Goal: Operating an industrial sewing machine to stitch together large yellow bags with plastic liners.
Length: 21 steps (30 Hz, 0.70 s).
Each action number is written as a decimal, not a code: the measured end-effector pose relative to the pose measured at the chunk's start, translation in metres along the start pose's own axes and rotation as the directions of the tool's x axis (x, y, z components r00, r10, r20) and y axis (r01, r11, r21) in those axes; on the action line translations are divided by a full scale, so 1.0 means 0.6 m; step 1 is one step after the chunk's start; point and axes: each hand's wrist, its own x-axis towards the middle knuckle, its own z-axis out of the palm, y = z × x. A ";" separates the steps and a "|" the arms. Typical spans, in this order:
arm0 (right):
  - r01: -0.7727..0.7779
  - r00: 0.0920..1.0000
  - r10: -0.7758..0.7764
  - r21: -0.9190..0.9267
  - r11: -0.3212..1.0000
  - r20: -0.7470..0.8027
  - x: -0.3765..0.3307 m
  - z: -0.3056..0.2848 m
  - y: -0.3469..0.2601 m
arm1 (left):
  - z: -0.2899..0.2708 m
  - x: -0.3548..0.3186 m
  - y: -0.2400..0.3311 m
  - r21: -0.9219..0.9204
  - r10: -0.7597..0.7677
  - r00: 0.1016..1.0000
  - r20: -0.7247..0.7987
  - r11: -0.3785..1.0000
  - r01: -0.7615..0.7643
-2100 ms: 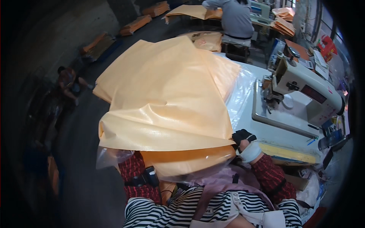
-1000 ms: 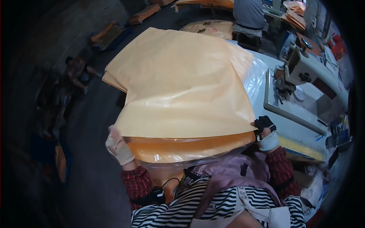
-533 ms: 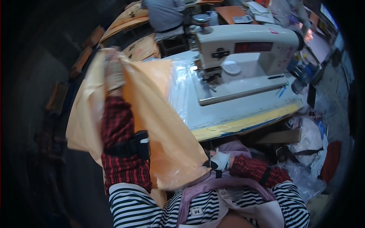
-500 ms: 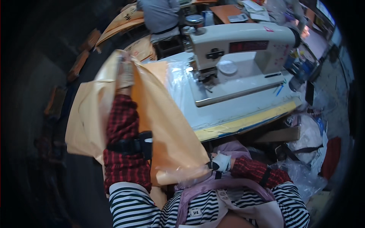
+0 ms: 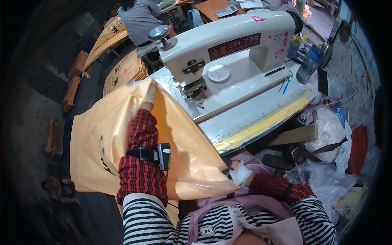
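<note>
A large tan woven sack (image 5: 94,147) with dark printing lies spread across my lap and the left side. My left hand (image 5: 150,97) reaches inside the raised far end of the sack. Its fingers are hidden by the sack, so I cannot make out whether they grip. At the sack's near right edge, my right hand (image 5: 240,173), with a whitish glove on it, is closed on the rim. Between my two hands the mouth of the sack is held apart.
A white sewing machine (image 5: 228,36) stands on the table beyond the sack, with a round clear dish (image 5: 219,73) on its bed. Stacked sacks (image 5: 126,71) lie far left, near a seated person (image 5: 141,22). Clear plastic (image 5: 318,179) and a wooden beam (image 5: 292,138) are at right.
The sack has spread flatter to the left, and its dark printing now shows. My left hand has come nearer and lower, going out of sight in the sack. My right hand keeps its hold.
</note>
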 end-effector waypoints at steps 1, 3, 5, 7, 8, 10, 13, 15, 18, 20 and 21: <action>-0.082 0.996 0.084 -0.130 0.988 0.006 -0.020 -0.019 0.008 | 0.042 -0.018 -0.008 -0.128 0.073 0.996 0.048 0.990 -0.066; -0.210 0.974 0.186 -0.204 0.956 -0.129 -0.072 -0.069 -0.017 | 0.154 -0.088 0.119 -0.343 0.127 0.974 0.190 0.938 -0.056; -0.440 0.892 0.426 -0.074 0.895 -0.152 -0.114 -0.102 -0.044 | 0.159 -0.171 0.279 -0.286 0.098 0.955 0.281 0.958 -0.014; -0.429 0.901 0.410 -0.144 0.892 -0.143 -0.139 -0.107 -0.063 | 0.127 -0.217 0.321 -0.168 0.070 0.943 0.324 0.986 -0.015; -0.415 0.909 0.396 -0.187 0.890 -0.130 -0.140 -0.108 -0.069 | 0.117 -0.224 0.322 -0.143 0.053 0.941 0.334 0.990 -0.005; -0.370 0.929 0.355 -0.304 0.878 -0.108 -0.129 -0.106 -0.076 | 0.103 -0.210 0.318 -0.154 0.042 0.944 0.328 0.988 0.010; -0.240 0.967 0.248 -0.541 0.806 -0.059 -0.081 -0.089 -0.065 | 0.118 -0.165 0.263 -0.328 0.075 0.953 0.293 0.944 0.026; -0.167 0.978 0.207 -0.690 0.704 -0.025 -0.009 -0.070 -0.058 | 0.114 -0.140 0.195 -0.505 0.106 0.952 0.288 0.861 0.056; -0.177 0.959 0.284 -0.818 0.548 -0.017 0.124 -0.064 -0.108 | 0.058 -0.126 0.137 -0.609 0.135 0.927 0.351 0.785 0.116; -0.291 0.911 0.404 -0.816 0.499 -0.078 0.190 -0.067 -0.130 | -0.041 -0.126 0.154 0.115 0.281 0.491 0.825 0.767 -0.631; -0.381 0.904 0.384 -0.761 0.525 -0.188 0.212 -0.073 -0.134 | -0.090 -0.136 0.174 0.094 0.169 0.269 0.948 0.661 -0.744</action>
